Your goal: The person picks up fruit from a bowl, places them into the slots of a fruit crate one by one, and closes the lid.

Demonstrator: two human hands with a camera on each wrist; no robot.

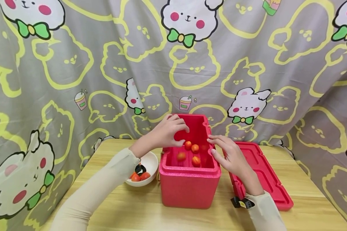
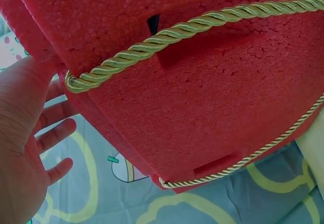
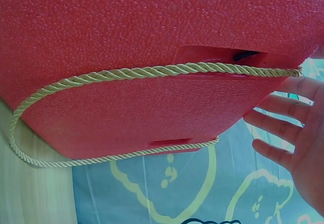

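A red foam box [image 1: 190,189] stands without its lid, with several small orange-red tomatoes [image 1: 196,161] inside. One tomato [image 1: 181,156] below my left hand is blurred. My left hand [image 1: 172,130] hangs over the box's left rim, fingers and thumb bent apart, with nothing between them. On the right rim, my right hand [image 1: 228,154] rests with its fingers extended. Both wrist views look along the box's outside, where a gold twisted rope [image 2: 197,26] crosses it; the same kind of cord [image 3: 152,72] appears in the right wrist view.
Left of the box, a white bowl [image 1: 151,163] holds several tomatoes [image 1: 136,177], partly behind my left wrist. The red lid [image 1: 266,173] lies on the wooden table [image 1: 127,208] to the right, partly under my right forearm. A patterned curtain [image 1: 150,64] hangs behind.
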